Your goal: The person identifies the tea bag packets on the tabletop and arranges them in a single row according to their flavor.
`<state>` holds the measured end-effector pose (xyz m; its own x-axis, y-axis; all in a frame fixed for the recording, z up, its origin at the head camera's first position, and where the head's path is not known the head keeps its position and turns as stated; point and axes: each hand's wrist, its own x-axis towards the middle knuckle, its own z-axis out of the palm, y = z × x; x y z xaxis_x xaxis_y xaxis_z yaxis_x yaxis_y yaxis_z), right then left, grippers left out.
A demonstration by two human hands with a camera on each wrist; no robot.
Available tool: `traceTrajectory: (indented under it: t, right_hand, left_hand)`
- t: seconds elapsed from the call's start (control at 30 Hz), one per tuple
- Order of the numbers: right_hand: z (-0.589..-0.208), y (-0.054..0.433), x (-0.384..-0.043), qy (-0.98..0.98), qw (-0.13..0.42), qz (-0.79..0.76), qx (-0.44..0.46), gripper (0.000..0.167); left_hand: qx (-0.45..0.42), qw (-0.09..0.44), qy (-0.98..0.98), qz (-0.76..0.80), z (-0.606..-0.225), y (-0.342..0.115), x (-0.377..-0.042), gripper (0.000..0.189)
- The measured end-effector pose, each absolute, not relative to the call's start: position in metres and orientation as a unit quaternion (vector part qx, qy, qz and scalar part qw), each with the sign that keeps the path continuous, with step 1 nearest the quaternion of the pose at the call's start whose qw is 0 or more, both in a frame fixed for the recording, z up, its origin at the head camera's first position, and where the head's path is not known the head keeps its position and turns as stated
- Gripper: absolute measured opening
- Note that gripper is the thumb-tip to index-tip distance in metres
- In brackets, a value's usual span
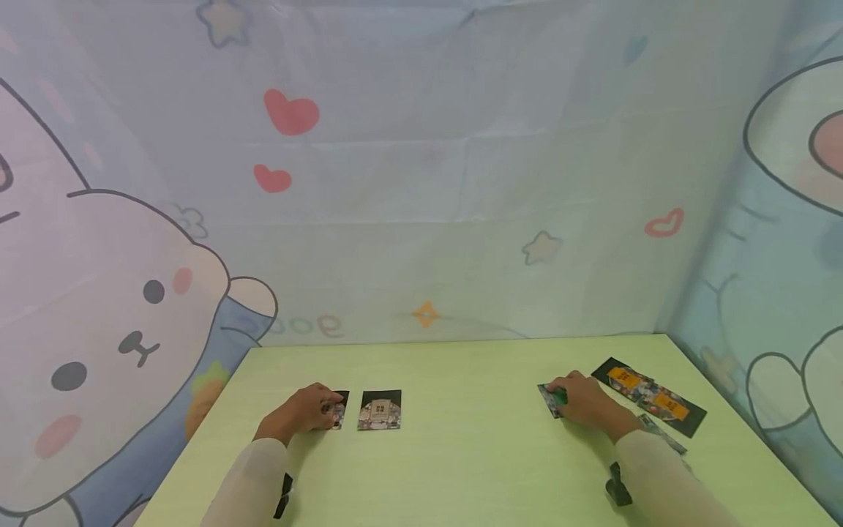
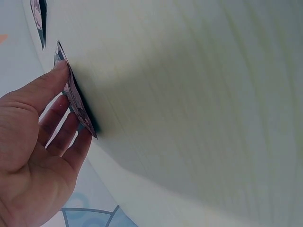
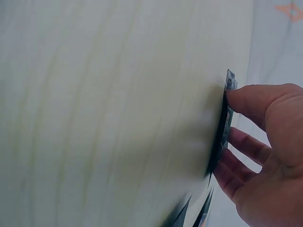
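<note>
My left hand [image 1: 306,408] is at the left side of the table, holding a small, flat, dark printed packet [image 2: 78,99] by its edges. In the left wrist view the thumb is near one end and the fingertips are along the other. A matching packet [image 1: 380,410] with a pale house-like picture lies just right of this hand. Farther right, my right hand [image 1: 586,401] grips another flat packet [image 3: 226,118], grey and green in the head view, between thumb and fingers. Part of each held packet is hidden by the hand.
Beside the right hand lie two dark packets with orange labels, a farther one [image 1: 619,379] and a nearer one [image 1: 673,407]. A greyish packet [image 1: 661,433] is partly covered by the right forearm. A patterned cloth [image 1: 421,241] hangs behind the pale green table [image 1: 461,454].
</note>
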<state>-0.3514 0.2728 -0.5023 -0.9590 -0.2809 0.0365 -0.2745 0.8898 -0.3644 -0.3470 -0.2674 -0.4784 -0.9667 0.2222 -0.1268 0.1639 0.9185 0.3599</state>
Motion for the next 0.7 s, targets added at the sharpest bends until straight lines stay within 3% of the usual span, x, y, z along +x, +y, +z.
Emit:
traceTrajectory:
  t: [0.7]
  right_hand:
    - [-0.505,0.212,-0.351,0.971,0.017,-0.203,-0.125,0.039]
  left_hand:
    - [0.103,0.079,0.977,0.171,-0.476,-0.266,-0.346,0.046]
